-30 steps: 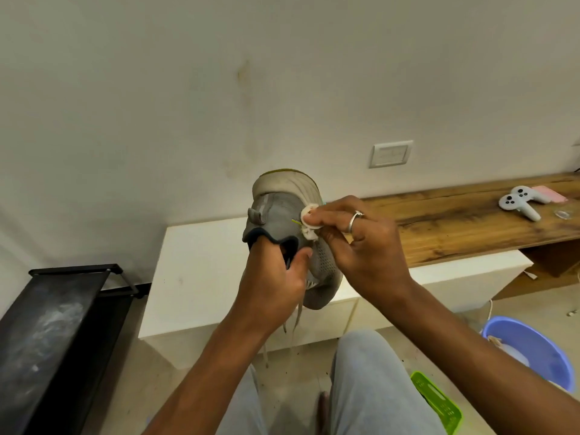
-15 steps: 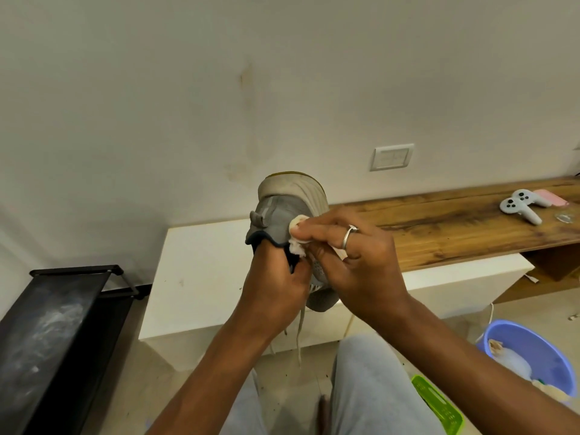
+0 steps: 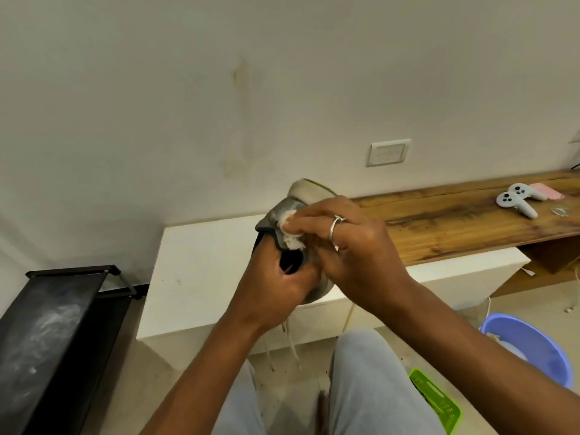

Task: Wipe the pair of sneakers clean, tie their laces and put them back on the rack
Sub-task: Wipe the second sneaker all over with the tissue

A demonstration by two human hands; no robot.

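Grey sneaker [image 3: 284, 211] sat clamped in our left hand [image 3: 276, 287] while our right hand [image 3: 351, 243] pinched a white wipe [image 3: 290, 229] against its heel.

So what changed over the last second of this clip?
The right hand slid its white wipe leftward and down across the grey sneaker's heel toward the collar. The left hand kept holding the sneaker, laces dangling untied.

I see soft, even indoor light, no glare; the wall [image 3: 157, 89] looks dim; edges bow from the wide lens; fingers [image 3: 301, 222] slightly motion-blurred.
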